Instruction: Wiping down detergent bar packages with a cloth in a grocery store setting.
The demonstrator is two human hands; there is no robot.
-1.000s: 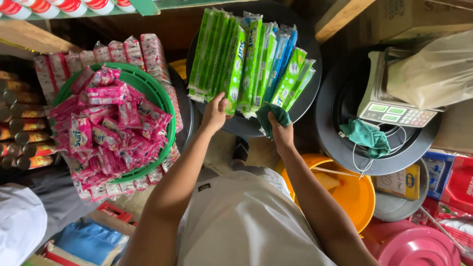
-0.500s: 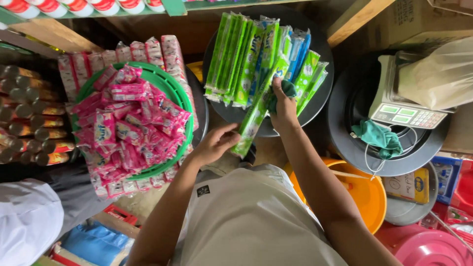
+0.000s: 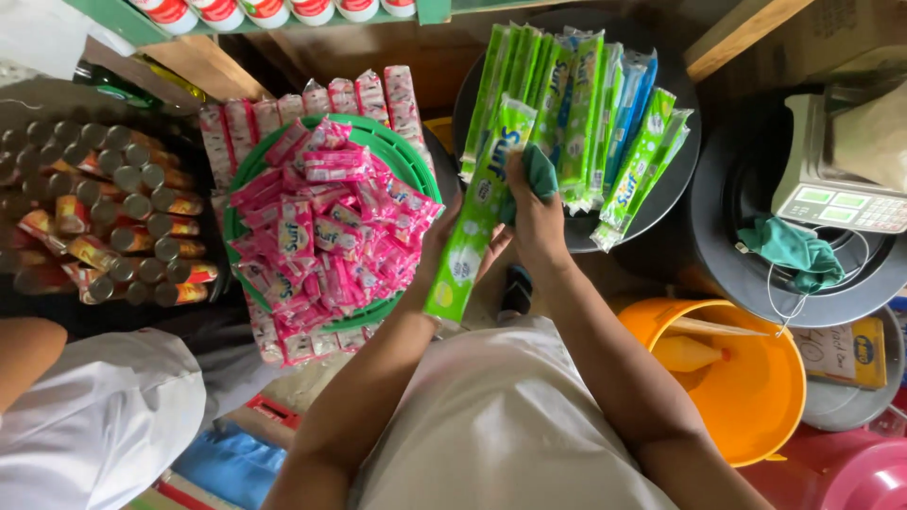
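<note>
A long green sachet strip hangs between my hands, pulled off the pile of green and blue sachet strips on a round black tray. My left hand grips the strip's lower half from behind and is partly hidden by it. Higher up, my right hand is closed on a teal cloth and presses it against the strip.
A green basket heaped with pink sachets stands to the left, with rows of cans beyond. A weighing scale and teal face mask sit right, above an orange bucket. Another person's white sleeve is lower left.
Both hands left the pile on the black tray. One green strip came off the pile, and my left hand took its lower part while my right hand slid down it with the cloth.
</note>
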